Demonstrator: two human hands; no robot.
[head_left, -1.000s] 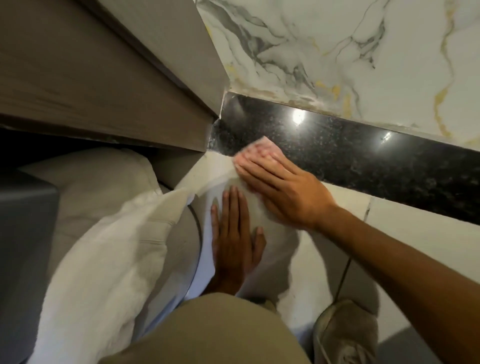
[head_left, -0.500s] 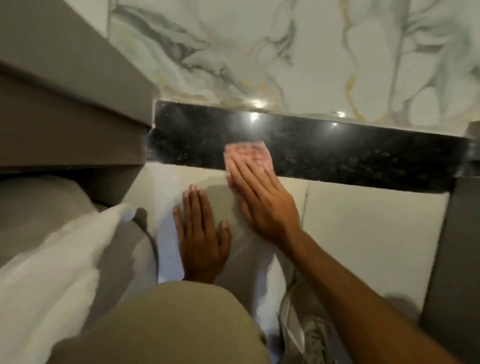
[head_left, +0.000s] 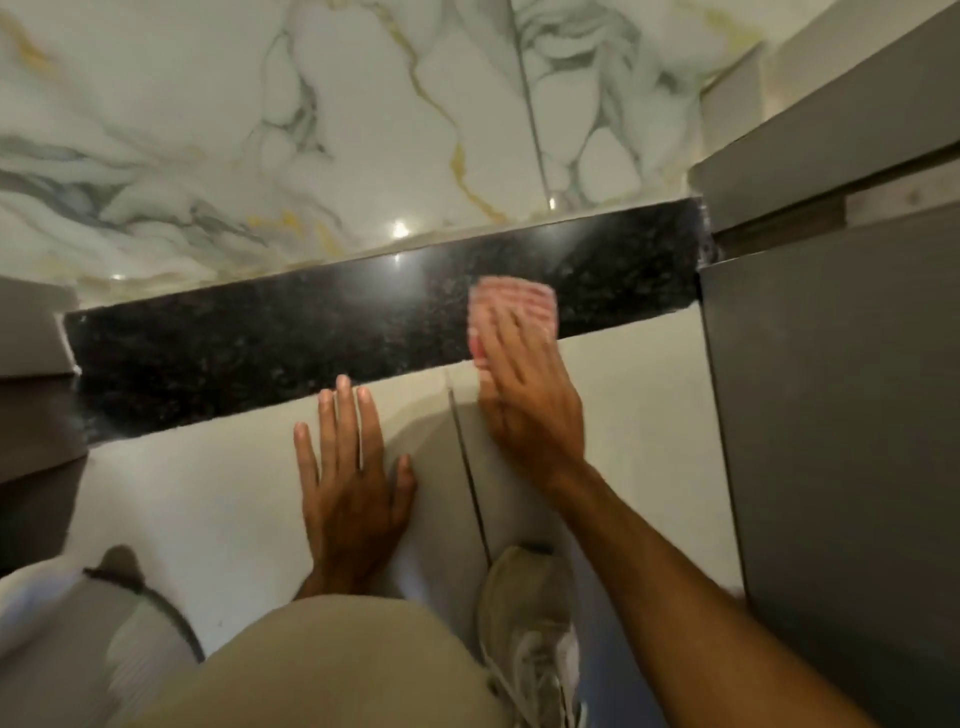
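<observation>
Right hand, fingers straight, presses a blurred pink cloth onto the black speckled granite strip. Left hand lies flat, grasping nothing, on the pale floor tile just below that strip.

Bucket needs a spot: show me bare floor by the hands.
Pale floor tile is bare left of the left hand, below the black speckled stone strip, and narrowly between right hand and grey cabinet panel. Crowded between the hands and at the white shoe.

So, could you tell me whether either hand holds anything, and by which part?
Nothing is gripped: the right hand presses a pink cloth against the black granite strip, fingers over its lower half; the left hand rests on the floor tile.
</observation>
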